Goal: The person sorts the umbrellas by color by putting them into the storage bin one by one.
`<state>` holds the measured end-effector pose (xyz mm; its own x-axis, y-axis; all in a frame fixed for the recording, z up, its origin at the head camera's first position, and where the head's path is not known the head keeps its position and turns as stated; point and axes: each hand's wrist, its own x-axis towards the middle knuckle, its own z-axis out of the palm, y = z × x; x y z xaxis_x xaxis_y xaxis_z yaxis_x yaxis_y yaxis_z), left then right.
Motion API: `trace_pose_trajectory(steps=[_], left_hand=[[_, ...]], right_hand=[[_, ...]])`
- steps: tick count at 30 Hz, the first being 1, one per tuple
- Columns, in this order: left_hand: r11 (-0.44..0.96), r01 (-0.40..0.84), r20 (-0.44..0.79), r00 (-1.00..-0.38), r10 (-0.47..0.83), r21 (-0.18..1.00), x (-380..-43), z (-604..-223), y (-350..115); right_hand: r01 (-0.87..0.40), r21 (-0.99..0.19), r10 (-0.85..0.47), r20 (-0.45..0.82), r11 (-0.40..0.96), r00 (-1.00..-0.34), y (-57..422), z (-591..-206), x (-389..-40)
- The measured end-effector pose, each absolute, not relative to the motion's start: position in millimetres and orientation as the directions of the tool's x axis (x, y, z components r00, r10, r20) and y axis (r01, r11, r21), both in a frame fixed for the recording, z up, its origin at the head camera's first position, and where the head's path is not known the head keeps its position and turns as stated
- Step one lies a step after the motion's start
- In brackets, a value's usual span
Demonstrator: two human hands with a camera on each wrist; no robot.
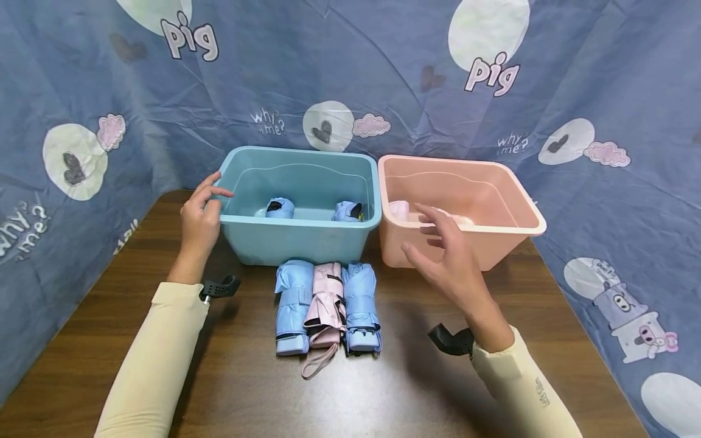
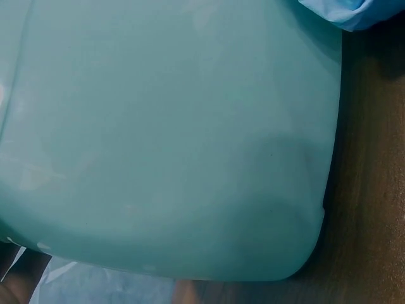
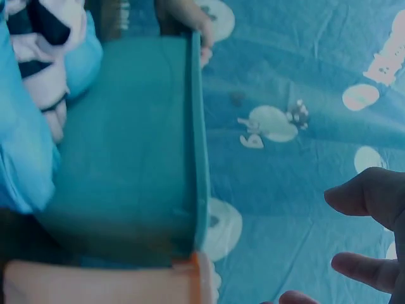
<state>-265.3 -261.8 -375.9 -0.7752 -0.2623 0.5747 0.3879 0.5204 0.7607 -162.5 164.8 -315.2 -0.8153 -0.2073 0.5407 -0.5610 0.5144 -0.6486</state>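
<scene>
My left hand is at the left rim of the blue bin, its fingers reaching over the edge. In the left wrist view the bin's wall fills most of the picture. Over the front rim of the pink bin, my right hand hovers with fingers spread and nothing in them. Three folded umbrellas lie side by side before the bins: a blue umbrella, a pink umbrella with a wrist strap, and another blue umbrella.
Inside the blue bin lie two rolled blue umbrellas. Pink rolled items sit in the pink bin, partly hidden by its front wall and my right hand. The bins stand next to each other on a brown wooden table, with a patterned blue cloth behind.
</scene>
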Motion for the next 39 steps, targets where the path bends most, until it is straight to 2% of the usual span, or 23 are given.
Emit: trace_pose_trajectory(steps=[9,18,25,39], left_hand=[[0.555,0.374,0.582,-0.770,-0.261,0.744,-263.8,-374.2,-260.6],[0.546,0.376,0.579,-0.772,-0.263,0.749,-267.0,-374.2,-259.6],[0.533,0.381,0.579,-0.769,-0.272,0.756,-264.0,-374.6,-259.1],[0.507,0.394,0.576,-0.770,-0.273,0.767,-262.4,-374.8,-258.2]], right_hand=[[-0.578,-0.599,-0.329,0.480,0.554,-0.813,145.7,-345.0,-150.4],[-0.467,-0.608,-0.350,0.309,0.642,-0.884,130.1,-375.2,-145.8],[-0.417,-0.596,-0.400,0.170,0.686,-0.901,122.7,-393.9,-147.2],[-0.246,-0.647,-0.333,-0.013,0.722,-0.943,111.2,-425.6,-159.0]])
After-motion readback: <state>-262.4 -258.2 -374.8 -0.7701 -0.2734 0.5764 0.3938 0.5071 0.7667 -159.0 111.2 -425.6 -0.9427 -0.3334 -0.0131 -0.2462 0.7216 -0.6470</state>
